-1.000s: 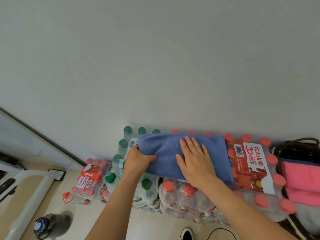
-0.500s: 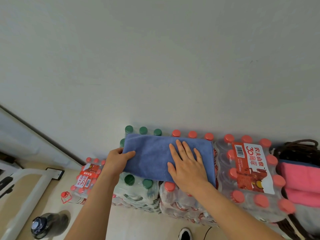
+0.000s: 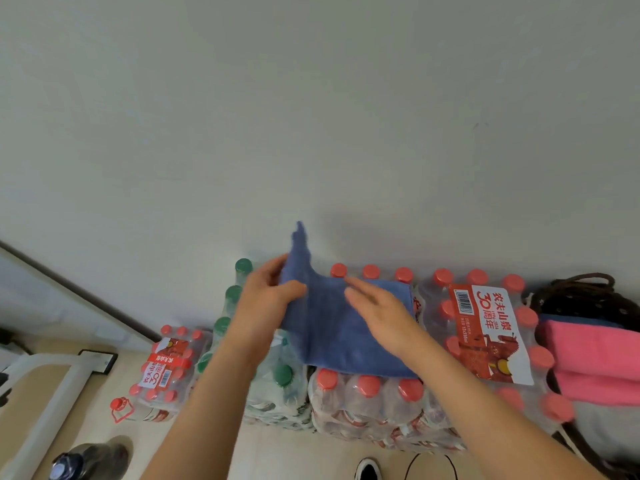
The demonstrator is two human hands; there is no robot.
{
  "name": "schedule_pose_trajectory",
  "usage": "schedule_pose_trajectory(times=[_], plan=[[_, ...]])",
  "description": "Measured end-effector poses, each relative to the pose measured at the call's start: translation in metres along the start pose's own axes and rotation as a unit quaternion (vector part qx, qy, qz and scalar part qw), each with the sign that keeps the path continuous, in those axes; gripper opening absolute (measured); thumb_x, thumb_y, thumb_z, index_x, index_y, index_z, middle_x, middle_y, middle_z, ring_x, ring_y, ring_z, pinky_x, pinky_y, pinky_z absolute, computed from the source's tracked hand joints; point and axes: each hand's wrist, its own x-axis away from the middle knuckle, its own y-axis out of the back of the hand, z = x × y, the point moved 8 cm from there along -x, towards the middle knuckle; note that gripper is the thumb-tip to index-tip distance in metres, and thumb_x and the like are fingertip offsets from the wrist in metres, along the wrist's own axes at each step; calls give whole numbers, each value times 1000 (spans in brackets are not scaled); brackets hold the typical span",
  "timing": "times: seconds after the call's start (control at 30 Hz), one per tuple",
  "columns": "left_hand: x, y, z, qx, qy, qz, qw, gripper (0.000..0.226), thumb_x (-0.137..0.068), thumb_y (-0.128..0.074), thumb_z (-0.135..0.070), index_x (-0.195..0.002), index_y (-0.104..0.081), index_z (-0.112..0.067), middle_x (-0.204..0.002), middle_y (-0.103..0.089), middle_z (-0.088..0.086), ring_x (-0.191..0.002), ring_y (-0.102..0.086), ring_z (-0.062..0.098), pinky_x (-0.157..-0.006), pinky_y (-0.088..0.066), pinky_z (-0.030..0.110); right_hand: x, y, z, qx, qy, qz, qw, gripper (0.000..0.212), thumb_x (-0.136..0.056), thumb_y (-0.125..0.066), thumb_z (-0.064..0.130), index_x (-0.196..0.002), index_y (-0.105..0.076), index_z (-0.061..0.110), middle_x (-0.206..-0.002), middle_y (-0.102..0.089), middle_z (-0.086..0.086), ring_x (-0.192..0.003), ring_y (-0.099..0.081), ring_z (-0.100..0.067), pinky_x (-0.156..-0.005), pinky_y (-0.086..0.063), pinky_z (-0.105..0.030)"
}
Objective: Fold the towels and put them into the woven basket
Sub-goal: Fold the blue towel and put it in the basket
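Left fingers (image 3: 277, 271) pinching raised edge of blue towel (image 3: 337, 337), right fingers (image 3: 362, 291) straight across its middle

A plain pale wall (image 3: 311, 116) fills most of the view (evenly lit), meeting a beige floor (image 3: 277, 455); a white frame (image 3: 55, 410) stands at the left.

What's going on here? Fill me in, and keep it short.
A person is folding a blue towel on top of shrink-wrapped water bottle packs. The left grip pinches the towel's left end and holds it raised, while the right grip lies flat and open on the other half. Folded pink towels already sit in the dark woven basket at the right.
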Motion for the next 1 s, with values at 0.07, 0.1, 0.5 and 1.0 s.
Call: schedule_pose_trajectory(times=[0.07,0.1,0.5,1.0], plan=[[5,-42,-10,-146,-67,49,986,51,-60,-56,-12,-107,-65,-31,-90,-71,-12,-82,-66,1,-71,-51,18,5,11,2,-202,-64,23,977,32,-96,-47,46,-117,-62,27,-124,-65,4,-103,-65,-14,-86,-49,-34],[8,-63,-8,-213,-99,71,969,49,-63,-56,-12,-107,-64,-31,-88,-70,-13,-80,-65,1,-69,-50,18,6,15,1,-228,-79,38,970,33,-94,-48,49,-112,-65,26,-113,-70,2,-91,-68,-16,-80,-52,-36],[52,-122,59,-559,-298,68,771,58,-68,-51,-26,-126,-51,-22,-94,-52,-4,-78,-47,20,-60,-37,32,-14,60,-38,118,-40,-151,981,17,-92,-46,7,-85,-59,-2,-73,-58,-7,-64,-51,-21,-61,-43,-34],[53,-128,80,-593,-353,136,710,48,-77,-49,-24,-124,-54,-27,-91,-50,-3,-74,-46,18,-58,-40,30,-3,62,-36,372,29,-228,900,48,-97,-46,33,-140,-33,14,-116,-43,-11,-92,-57,-29,-63,-39,-31]])
